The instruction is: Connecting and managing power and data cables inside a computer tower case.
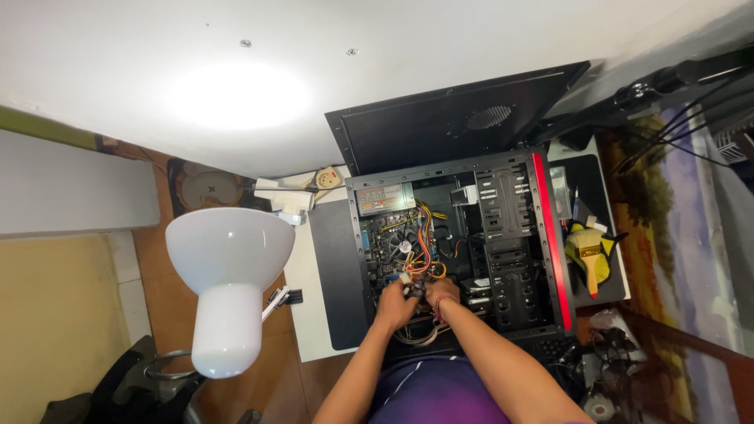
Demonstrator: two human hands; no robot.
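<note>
Hands, left (395,305) and right (441,294), gripped wire bundle (420,263) inside open computer case (463,243); connector seating apparently underway; next move called for careful alignment.

Computer case (514,235), centre frame: matt black metal, glossy red plastic strip on right edge. Lamp shade (228,275), lower left: smooth glossy white. Brush (589,263), right: wooden handle, on yellow cloth (580,239). Desk (302,275): smooth white.
</note>
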